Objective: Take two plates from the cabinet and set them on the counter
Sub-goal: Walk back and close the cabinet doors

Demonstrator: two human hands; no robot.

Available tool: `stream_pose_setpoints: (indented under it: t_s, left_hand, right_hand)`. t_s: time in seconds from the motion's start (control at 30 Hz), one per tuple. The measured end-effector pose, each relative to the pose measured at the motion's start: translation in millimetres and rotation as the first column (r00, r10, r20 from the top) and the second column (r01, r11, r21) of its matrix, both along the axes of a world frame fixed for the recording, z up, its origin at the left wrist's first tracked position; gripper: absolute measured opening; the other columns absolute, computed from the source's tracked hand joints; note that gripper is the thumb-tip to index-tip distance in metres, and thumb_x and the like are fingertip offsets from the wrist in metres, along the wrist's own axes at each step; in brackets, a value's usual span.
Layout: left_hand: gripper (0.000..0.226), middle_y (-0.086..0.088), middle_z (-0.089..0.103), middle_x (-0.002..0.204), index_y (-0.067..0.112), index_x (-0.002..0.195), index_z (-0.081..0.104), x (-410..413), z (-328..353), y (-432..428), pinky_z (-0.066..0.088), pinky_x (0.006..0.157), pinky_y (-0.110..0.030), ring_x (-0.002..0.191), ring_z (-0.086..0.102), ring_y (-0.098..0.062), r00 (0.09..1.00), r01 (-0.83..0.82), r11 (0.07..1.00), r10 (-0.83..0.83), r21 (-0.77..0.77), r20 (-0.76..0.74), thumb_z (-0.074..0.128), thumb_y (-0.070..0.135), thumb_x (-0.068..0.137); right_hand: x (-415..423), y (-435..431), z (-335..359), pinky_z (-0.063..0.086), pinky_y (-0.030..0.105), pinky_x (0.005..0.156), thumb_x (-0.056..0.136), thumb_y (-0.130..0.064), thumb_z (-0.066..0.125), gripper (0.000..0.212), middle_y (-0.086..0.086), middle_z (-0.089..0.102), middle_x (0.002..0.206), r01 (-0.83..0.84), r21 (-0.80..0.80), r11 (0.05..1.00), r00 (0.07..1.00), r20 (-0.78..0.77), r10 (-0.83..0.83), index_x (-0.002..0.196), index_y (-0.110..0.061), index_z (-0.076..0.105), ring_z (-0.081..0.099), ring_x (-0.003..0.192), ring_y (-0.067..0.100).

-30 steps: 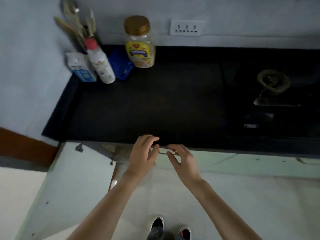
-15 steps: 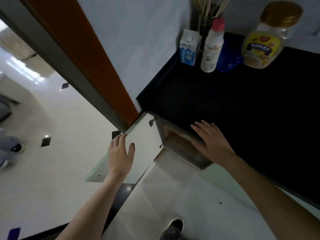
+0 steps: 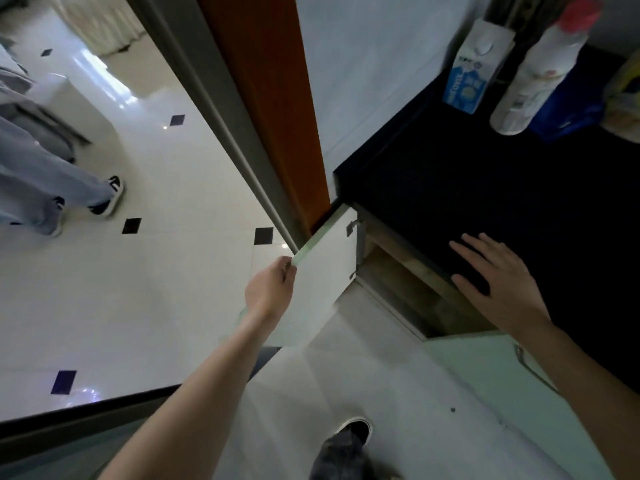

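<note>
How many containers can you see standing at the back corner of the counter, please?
3, perhaps more: a blue-and-white carton nearest the wall, a white bottle with a red cap beside it, and a yellow-labelled jar cut off by the right edge. Others may be out of frame.

At 1 o'clock I see a blue-and-white carton [image 3: 471, 74] upright, a white bottle with a red cap [image 3: 535, 72] beside it. At 9 o'clock, another person's legs in grey trousers [image 3: 45, 181] stand on the white tiled floor [image 3: 138, 292].

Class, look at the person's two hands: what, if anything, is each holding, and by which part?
The left hand grips the open cabinet door by its free edge. The right hand lies flat on the counter, holding nothing.
</note>
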State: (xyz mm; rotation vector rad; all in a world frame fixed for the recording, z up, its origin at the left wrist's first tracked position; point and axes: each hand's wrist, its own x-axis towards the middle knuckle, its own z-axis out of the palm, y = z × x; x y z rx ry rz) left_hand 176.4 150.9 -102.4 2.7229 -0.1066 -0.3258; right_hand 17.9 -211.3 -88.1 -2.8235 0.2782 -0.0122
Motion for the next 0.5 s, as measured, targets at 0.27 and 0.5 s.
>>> stream_pose_setpoints:
  t_s: [0.27,0.5]
  left_hand:
    - [0.018,0.008,0.074,0.094,0.024,0.096,0.071,-47,-3,-45,0.057,0.064,-0.019,0.083,0.071,-0.011,0.921,-0.201,0.859,0.003,-0.471,-0.389,0.074,0.036,0.083]
    - [0.022,-0.002,0.074,0.095,0.017,0.097,0.070,-81,-12,-118,0.062,0.065,-0.026,0.077,0.073,-0.011,0.852,-0.447,0.684,0.129,-0.576,-0.507,0.079,0.023,0.078]
  right_hand:
    - [0,-1,-2,0.011,0.032,0.119,0.095,-0.062,0.029,0.061,-0.010,0.034,0.158,0.011,-0.051,0.999,1.000,-0.028,-0.012,0.150,-0.037,0.032,0.020,0.148,0.012]
    - [1,0,-1,0.010,0.031,0.119,0.095,-0.057,0.035,0.058,-0.010,0.035,0.157,0.012,-0.007,1.000,1.000,-0.005,-0.012,0.149,-0.037,0.034,0.020,0.149,0.011]
